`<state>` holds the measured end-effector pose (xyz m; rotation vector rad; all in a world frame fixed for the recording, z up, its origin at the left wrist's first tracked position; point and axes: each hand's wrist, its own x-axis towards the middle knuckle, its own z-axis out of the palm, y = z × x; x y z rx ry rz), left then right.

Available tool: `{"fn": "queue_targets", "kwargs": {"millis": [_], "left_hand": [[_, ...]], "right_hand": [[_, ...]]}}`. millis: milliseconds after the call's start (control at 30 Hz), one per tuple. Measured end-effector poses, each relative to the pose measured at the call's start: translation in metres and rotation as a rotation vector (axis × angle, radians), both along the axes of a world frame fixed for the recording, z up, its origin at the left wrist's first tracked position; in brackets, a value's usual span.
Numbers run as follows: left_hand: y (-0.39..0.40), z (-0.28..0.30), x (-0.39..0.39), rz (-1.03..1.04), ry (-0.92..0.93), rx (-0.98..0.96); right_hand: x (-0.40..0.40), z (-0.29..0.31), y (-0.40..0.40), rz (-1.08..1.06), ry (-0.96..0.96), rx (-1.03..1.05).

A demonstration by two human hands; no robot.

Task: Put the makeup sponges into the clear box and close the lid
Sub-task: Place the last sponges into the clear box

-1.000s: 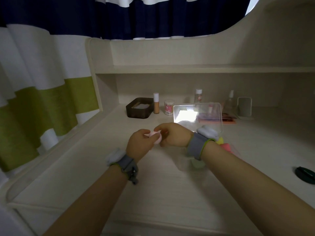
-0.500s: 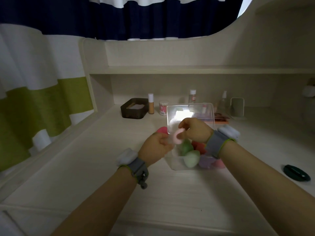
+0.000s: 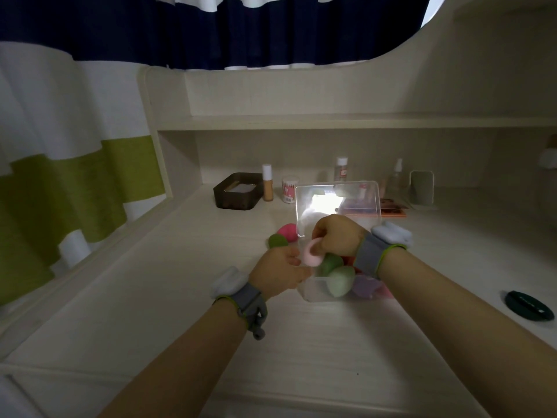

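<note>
The clear box (image 3: 313, 292) stands mid-desk with its lid (image 3: 337, 206) raised at the back. Inside lie several sponges: green ones (image 3: 340, 280), a purple one (image 3: 366, 286) and red ones partly hidden by my right wrist. My right hand (image 3: 336, 235) pinches a pale pink sponge (image 3: 402, 256) over the box's left rim. My left hand (image 3: 278, 274) rests at the box's left front corner, fingers loosely curled, touching the pink sponge's lower edge. On the desk left of the box sit a dark green sponge (image 3: 278, 241) and a pink-red sponge (image 3: 287, 230).
Along the back stand a dark tray (image 3: 238, 191), a foundation bottle (image 3: 267, 182), a cotton swab tub (image 3: 288, 190), two more bottles, a small mirror (image 3: 421, 187) and a flat palette (image 3: 391, 206). A dark round item (image 3: 529, 304) lies at the right. Striped curtain hangs left.
My right hand has carried the pale pink sponge from left of the box to above its left rim. The left hand followed to the box's corner. The view shifted.
</note>
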<state>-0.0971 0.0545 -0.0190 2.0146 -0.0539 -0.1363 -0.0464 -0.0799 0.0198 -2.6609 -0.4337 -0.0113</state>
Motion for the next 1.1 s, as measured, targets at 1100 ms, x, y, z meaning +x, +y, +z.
{"fn": "queue_targets", "kwargs": {"millis": [1100], "left_hand": [[-0.001, -0.001, -0.001, 0.018, 0.028, -0.028]], "right_hand": [[-0.003, 0.0, 0.021, 0.044, 0.042, -0.38]]}}
